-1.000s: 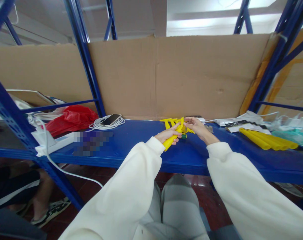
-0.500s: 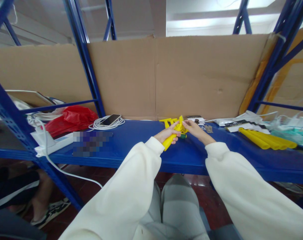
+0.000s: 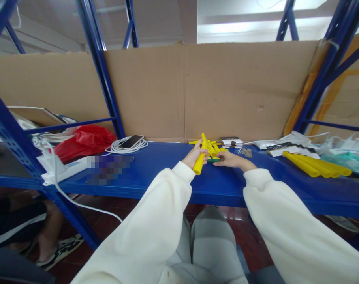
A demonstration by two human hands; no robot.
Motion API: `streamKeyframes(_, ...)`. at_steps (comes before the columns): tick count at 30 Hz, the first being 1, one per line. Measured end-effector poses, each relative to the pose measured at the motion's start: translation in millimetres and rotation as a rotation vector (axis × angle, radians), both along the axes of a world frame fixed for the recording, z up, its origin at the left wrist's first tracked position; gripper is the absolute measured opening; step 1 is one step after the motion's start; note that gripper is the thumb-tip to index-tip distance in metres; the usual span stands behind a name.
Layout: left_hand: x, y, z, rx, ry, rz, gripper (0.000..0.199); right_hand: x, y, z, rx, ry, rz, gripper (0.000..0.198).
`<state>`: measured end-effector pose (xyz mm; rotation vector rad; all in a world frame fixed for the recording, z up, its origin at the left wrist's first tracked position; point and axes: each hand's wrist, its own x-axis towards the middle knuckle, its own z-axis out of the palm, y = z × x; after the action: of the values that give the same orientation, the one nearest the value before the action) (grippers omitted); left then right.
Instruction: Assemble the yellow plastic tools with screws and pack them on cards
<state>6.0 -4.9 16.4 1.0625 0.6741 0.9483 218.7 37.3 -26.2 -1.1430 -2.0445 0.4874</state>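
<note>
Gripping yellow tube (image 3: pixel 198 165) in L hand (image 3: pixel 192 157), tilted, over blue shelf (image 3: pixel 155 167). Touching green tool (image 3: pixel 212 160) w/ R hand (image 3: pixel 231 160), thumb + fingers at its R end; can't tell if held tight. Just behind the 2 hands, yellow bits (image 3: pixel 215 148) in a pile. Well off to R, more tubes (image 3: pixel 315 165). Off to L, phone (image 3: pixel 132 141) on white cord (image 3: pixel 115 148).

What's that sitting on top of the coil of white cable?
A phone, lying with its dark screen up. Loops of the coil of white cable show around it; the part directly beneath the phone is covered, so I can't tell what's there.
</note>
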Motion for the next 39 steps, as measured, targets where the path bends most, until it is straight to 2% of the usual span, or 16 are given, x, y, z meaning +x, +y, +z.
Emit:
streamKeyframes(3,0,-2,1.3,-0.003,0.008,0.029,0.092,0,-1,2,-0.063,-0.1,0.028,0.033)
streamKeyframes(6,0,-2,1.7,-0.002,0.018,0.044,0.09,0,-1,4,-0.062,-0.083,0.021,0.029)
streamKeyframes(9,0,0,0.6,-0.007,0.013,0.049,0.09,-3,-2,6,-0.109,0.015,0.041,0.025)
streamKeyframes(14,0,3,-1.5,-0.002,0.024,0.055,0.092,-8,-7,14,-0.198,0.315,0.006,0.025)
streamKeyframes(17,-1,3,-1.2,-0.011,0.042,0.059,0.091,-8,-9,20,-0.159,0.441,0.007,0.035)
streamKeyframes(22,-1,3,-0.5,-0.045,0.052,0.064,0.086,-6,-6,23,0.022,0.522,-0.08,0.051)
streamKeyframes(28,-2,4,-2.1,-0.057,0.052,0.095,0.088,-4,-3,23,0.183,0.604,-0.216,0.055)
streamKeyframes(33,-2,4,-1.4,-0.061,0.053,0.097,0.09,-2,-4,23,0.196,0.718,-0.286,0.053)
streamKeyframes(39,-2,5,-2.8,-0.067,0.044,0.08,0.089,-1,-1,24,0.128,0.885,-0.262,0.054)
